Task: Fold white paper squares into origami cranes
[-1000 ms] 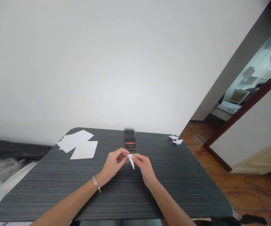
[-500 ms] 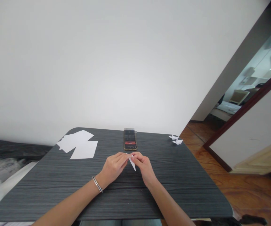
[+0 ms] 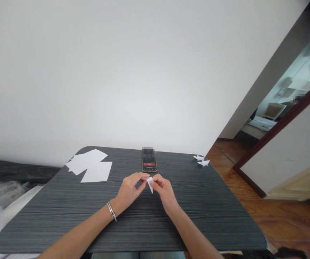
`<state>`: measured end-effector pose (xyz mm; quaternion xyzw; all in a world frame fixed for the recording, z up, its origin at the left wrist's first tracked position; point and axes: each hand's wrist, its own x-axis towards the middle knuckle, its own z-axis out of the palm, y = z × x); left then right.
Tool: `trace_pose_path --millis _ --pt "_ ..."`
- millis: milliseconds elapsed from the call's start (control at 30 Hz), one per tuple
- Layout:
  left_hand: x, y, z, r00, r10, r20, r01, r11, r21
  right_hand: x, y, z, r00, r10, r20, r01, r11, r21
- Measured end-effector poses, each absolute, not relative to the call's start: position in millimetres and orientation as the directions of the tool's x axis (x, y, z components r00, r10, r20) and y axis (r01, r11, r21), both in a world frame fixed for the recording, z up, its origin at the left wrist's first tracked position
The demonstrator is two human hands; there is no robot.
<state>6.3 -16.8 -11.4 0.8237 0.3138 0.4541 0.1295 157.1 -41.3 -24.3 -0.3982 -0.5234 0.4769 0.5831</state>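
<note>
A small folded piece of white paper point(image 3: 150, 183) with a sharp tip pointing down is held between both hands above the dark striped table point(image 3: 63, 212). My left hand point(image 3: 130, 190), with a silver bracelet at the wrist, pinches the paper's upper left edge. My right hand point(image 3: 164, 190) pinches its right side with thumb and forefinger. Both hands hover just in front of a phone point(image 3: 149, 160) that lies flat on the table.
Several loose white paper sheets point(image 3: 91, 166) lie at the table's far left. Two small folded paper figures point(image 3: 202, 160) sit at the far right corner. A white wall stands behind the table; a wooden floor and an open doorway lie to the right.
The hands shifted slightly around the folded paper, the left fingers closing in on its top and then drawing back a little; the paper's tip stays pointing down.
</note>
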Motion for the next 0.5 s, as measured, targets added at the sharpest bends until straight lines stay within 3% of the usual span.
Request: trace_pose_path --millis 233,500 --pt "7.9 -16.6 -4.3 0.392 0.808 0.439 0.213 -0.544 0.812 156.3 -40.5 -23.0 0.064 0.985 0.162 -0.058 0.166 -0.984" --pt "7.7 -12.9 -2.9 0.431 0.862 0.268 0.070 -0.328 0.942 154.5 -41.6 -23.0 0.123 0.983 0.133 -0.112 0.147 -0.983"
